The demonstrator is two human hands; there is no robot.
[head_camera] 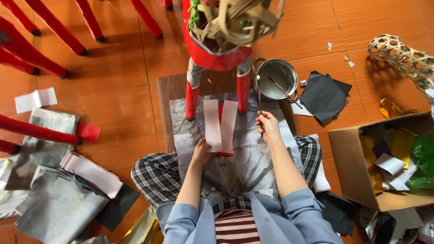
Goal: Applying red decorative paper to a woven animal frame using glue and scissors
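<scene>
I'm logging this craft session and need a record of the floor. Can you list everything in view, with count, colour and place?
Paper strips: a few, pale pink over red, centre, in the left hand.
Stick: one, thin, dark, in the right hand, reaching into the pot.
Pot: one, metal, beside the frame.
Woven frame on red legs: one, top centre.
Silver sheet: one, across the lap.
Black paper squares: a small stack, right of the pot.
Cardboard box: one, brown, right, holding coloured scraps.
Woven cane piece: one, top right.
Silver and pink sheets: a pile, left.
Left hand.
Right hand.
</scene>
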